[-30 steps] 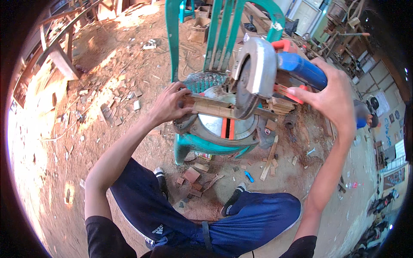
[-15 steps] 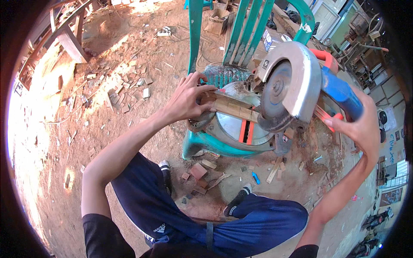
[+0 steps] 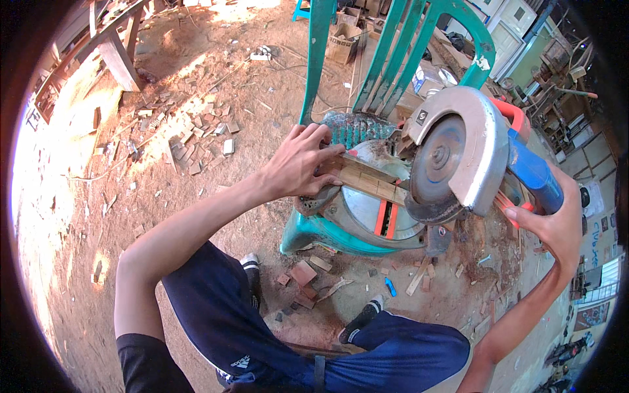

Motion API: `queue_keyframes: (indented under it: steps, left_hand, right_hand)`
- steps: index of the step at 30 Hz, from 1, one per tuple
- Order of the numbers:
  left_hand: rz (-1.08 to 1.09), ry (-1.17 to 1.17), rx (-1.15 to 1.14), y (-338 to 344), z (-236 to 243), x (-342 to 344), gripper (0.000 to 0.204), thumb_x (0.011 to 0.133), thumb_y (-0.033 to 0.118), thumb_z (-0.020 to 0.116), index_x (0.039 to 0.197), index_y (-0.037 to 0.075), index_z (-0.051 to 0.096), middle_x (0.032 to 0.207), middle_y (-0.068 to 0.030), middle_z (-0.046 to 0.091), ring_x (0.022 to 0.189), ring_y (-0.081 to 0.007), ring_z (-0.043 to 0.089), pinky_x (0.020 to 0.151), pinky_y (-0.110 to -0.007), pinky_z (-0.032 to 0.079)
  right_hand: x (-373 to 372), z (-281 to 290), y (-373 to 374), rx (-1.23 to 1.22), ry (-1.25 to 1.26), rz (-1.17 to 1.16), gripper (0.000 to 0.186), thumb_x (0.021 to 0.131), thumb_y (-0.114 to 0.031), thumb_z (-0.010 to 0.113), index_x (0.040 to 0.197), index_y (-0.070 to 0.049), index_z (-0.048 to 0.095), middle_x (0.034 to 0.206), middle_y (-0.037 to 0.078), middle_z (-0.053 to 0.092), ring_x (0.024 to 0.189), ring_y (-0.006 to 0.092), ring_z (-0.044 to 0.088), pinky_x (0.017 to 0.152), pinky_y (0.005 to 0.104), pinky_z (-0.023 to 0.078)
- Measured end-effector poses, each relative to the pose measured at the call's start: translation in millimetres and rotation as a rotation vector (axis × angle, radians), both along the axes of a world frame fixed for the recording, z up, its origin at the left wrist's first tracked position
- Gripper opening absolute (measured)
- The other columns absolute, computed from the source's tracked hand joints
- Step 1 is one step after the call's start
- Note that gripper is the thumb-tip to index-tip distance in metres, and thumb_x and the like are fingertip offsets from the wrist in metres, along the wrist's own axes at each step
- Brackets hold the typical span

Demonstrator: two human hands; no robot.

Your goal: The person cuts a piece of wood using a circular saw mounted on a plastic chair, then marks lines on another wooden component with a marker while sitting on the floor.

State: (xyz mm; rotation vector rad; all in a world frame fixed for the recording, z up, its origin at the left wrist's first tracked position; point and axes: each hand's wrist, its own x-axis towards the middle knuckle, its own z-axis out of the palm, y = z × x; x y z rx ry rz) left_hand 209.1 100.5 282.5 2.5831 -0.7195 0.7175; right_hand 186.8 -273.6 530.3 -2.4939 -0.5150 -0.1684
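Note:
A miter saw with a blue handle and a round blade (image 3: 440, 154) sits on a green plastic chair (image 3: 327, 234). My right hand (image 3: 557, 213) is wrapped round the saw's blue handle (image 3: 534, 171), thumb beside its red trigger area. The blade is raised just above the right end of a wooden strip (image 3: 370, 183), which lies along the saw's fence. My left hand (image 3: 304, 160) grips the left end of that strip, pressing it to the fence. Below the strip, the round metal table (image 3: 359, 204) shows a red-edged slot (image 3: 386, 219).
Wood offcuts (image 3: 196, 137) litter the dirt floor on the left, and more blocks (image 3: 303, 274) lie near my feet. A small blue tool (image 3: 390, 287) is on the ground. Behind the chair stands a cardboard box (image 3: 343, 42). A wooden frame (image 3: 118, 56) is at far left.
The saw and chair sit slightly further right and lower in view. Both hands keep their holds, and the blade stays raised over the strip.

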Motion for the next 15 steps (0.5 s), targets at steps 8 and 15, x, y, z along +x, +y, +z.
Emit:
queue_keyframes:
  steps: [8,15]
  left_hand:
    - [-0.109,-0.002,-0.037,2.8,-9.0,8.4,0.066,0.083,0.046,0.078,0.132,0.006,0.059,0.132,-0.0124,0.06,0.125,-0.0321,0.057,0.106,-0.047,0.042]
    - [-0.067,0.049,-0.011,2.1,-10.3,5.4,0.069,0.085,0.045,0.076,0.142,0.012,0.056,0.13,-0.011,0.063,0.124,-0.0298,0.058,0.107,-0.046,0.041]
  right_hand:
    - [9.0,-5.2,-14.6,-0.052,-0.146,0.043,0.052,0.067,-0.007,0.088,0.114,0.003,0.07,0.094,0.001,0.07,0.081,0.0076,0.06,0.072,0.0251,0.049]
    - [14.9,-11.0,-9.9,-0.05,-0.329,0.043,0.044,0.069,-0.011,0.089,0.107,0.003,0.071,0.089,0.002,0.069,0.08,0.0088,0.06,0.074,0.0261,0.048]
